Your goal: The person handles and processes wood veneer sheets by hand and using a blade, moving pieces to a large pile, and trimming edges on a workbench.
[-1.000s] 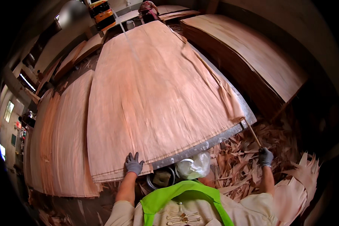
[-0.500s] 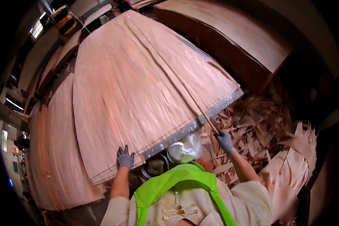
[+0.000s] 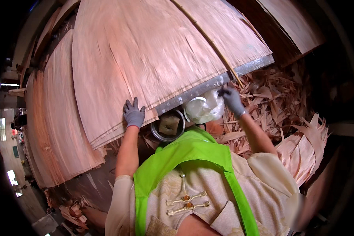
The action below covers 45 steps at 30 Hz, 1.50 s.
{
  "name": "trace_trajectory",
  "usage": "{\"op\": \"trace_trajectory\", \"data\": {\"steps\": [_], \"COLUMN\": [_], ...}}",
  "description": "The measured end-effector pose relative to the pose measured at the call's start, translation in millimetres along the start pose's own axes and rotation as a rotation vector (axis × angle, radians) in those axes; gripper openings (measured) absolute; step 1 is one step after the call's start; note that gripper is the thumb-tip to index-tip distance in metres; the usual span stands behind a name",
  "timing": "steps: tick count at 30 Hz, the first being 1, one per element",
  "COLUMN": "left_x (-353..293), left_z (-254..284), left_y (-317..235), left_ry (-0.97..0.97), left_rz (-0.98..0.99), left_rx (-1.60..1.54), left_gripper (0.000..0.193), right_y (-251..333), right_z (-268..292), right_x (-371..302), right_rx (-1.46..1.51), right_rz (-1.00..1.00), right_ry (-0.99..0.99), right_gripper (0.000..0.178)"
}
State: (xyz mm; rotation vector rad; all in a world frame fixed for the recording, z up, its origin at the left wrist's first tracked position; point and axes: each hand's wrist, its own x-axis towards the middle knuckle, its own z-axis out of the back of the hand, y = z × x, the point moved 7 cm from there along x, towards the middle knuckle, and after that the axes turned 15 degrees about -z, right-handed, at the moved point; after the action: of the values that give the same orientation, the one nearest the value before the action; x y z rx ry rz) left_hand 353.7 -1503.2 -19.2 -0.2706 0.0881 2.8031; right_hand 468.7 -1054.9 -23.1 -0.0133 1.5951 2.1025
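Lying pale pink and grainy, veneer sheet [image 3: 153, 59]; left hand [image 3: 133, 114] fingers spread flat, right hand [image 3: 232, 100] fingers pinching its edge.

A broad veneer sheet [image 3: 153, 55] lies on the worktop [image 3: 208, 87] and fills the view from ten to one o'clock, its near edge overhanging the worktop's rim, with the left grip [image 3: 133, 114] flat on that edge at about nine o'clock from the picture's middle and the right grip [image 3: 231, 100] at the rim toward two o'clock, touching the near end of a thin strip [image 3: 208, 39] that runs up across the sheet toward twelve. Between the two grips, just under the rim, a ring [image 3: 168, 126] sits beside a bag [image 3: 203, 109], ring left, bag right. Further stacked sheets [image 3: 55, 118] lie at nine o'clock beyond the left grip, and a heap of scraps [image 3: 287, 102] spreads at three o'clock past the right grip.
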Motion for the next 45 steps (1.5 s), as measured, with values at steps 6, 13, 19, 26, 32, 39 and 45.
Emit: {"op": "trace_trajectory", "data": {"steps": [6,13,19,26,32,39,45], "left_x": [-10,-2,-35,-98,-110,-91,-157], "left_z": [-2,-3,61,125,102,75,132], "left_y": [11,5,-32,-213,-278,-241,-279], "left_ry": [-0.051,-0.159,-0.652,-0.262,0.083,-0.074,-0.257], "left_rz": [0.035,0.038,-0.262,-1.191,-1.434,-0.808,-1.121], "left_rx": [-0.061,-0.167,-0.479,-1.029,-0.938,-1.519,-0.838], "left_gripper": [0.065,0.061,0.045,0.069,0.028,0.018,0.032], "right_y": [-31,-38,-13,116,115,79,83], "right_z": [-129,-146,-115,-74,-1,23,10], "right_x": [-82,-38,-99,-196,-234,-243,-237], "right_rx": [0.748,1.093,0.542,-0.1,0.033,0.086,-0.142], "right_rz": [-0.819,-0.766,-0.738,-0.465,-0.426,-0.453,-0.303], "right_ry": [0.21,-0.291,-0.075,0.335,0.285,0.286,0.383], "right_gripper": [0.028,0.026,0.014,0.014,0.012,0.016,0.016]}}
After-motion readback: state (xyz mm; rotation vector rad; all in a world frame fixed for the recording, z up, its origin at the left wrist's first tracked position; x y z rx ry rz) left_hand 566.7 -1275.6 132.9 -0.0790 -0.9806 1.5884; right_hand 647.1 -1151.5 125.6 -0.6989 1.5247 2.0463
